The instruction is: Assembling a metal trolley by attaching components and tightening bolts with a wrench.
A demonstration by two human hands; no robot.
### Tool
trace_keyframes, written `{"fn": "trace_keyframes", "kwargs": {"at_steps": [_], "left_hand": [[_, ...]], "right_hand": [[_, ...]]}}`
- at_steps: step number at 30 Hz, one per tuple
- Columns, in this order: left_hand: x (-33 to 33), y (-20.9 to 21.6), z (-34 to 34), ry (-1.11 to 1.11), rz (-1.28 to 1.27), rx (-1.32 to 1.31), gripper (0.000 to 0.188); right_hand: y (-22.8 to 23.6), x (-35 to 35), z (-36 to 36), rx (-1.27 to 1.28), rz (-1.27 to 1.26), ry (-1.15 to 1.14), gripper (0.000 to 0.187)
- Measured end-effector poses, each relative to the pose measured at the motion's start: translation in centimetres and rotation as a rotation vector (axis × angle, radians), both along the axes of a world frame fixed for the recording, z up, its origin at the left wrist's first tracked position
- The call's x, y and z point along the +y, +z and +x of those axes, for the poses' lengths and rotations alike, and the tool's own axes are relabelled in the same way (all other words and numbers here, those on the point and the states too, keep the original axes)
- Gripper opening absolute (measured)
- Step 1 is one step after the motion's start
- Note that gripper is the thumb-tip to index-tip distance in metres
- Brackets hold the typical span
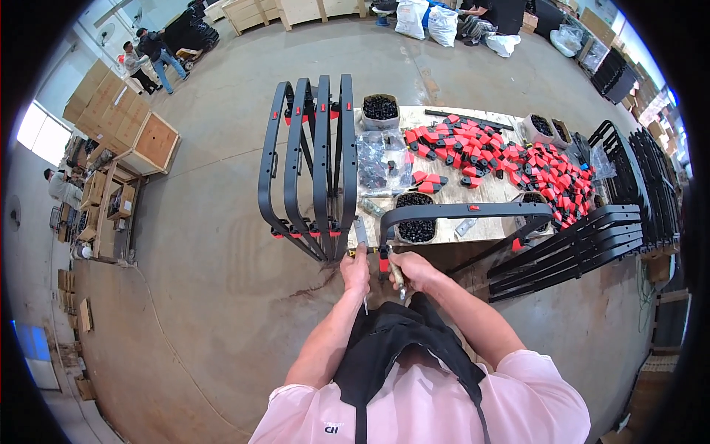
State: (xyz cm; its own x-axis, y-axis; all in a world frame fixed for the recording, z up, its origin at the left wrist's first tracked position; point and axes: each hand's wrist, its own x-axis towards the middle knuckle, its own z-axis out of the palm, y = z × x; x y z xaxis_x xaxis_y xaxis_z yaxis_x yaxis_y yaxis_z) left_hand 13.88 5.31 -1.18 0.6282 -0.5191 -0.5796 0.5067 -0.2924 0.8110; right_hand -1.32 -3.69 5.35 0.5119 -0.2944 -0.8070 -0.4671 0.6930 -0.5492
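Note:
A black bent-tube frame (458, 212) with a small red label stands in front of me, one end between my hands. A red-and-black plastic piece (384, 260) sits on that end. My left hand (356, 274) is closed round a long, flat metal tool (360, 231), just left of the frame end; its thin lower end shows below the fist. A small yellow-and-black part lies by the fingers, too small to name. My right hand (416, 271) grips a worn, tube-shaped tool (398, 278) against the frame's right side. Fingers hide where the tools meet the frame.
Several upright black frames (323, 148) stand left of the low wooden table (444, 235). Red-and-black plastic pieces (473, 148) are heaped on it, with boxes of black parts (416, 222) and a clear bag (384, 164). More black frames (569, 248) lean at the right. Two people stand far left.

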Motion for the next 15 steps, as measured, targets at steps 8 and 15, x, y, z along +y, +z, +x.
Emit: {"fn": "trace_keyframes", "kwargs": {"at_steps": [8,15], "left_hand": [[-0.7,0.9,-0.5,0.053,-0.047,0.06,0.041],[-0.5,1.1,-0.6,0.008,-0.007,0.072,0.036]], "right_hand": [[-5.6,3.1,-1.6,0.015,-1.022,0.256,0.036],[-7.5,2.3,-1.9,-0.024,-1.08,0.297,0.039]]}}
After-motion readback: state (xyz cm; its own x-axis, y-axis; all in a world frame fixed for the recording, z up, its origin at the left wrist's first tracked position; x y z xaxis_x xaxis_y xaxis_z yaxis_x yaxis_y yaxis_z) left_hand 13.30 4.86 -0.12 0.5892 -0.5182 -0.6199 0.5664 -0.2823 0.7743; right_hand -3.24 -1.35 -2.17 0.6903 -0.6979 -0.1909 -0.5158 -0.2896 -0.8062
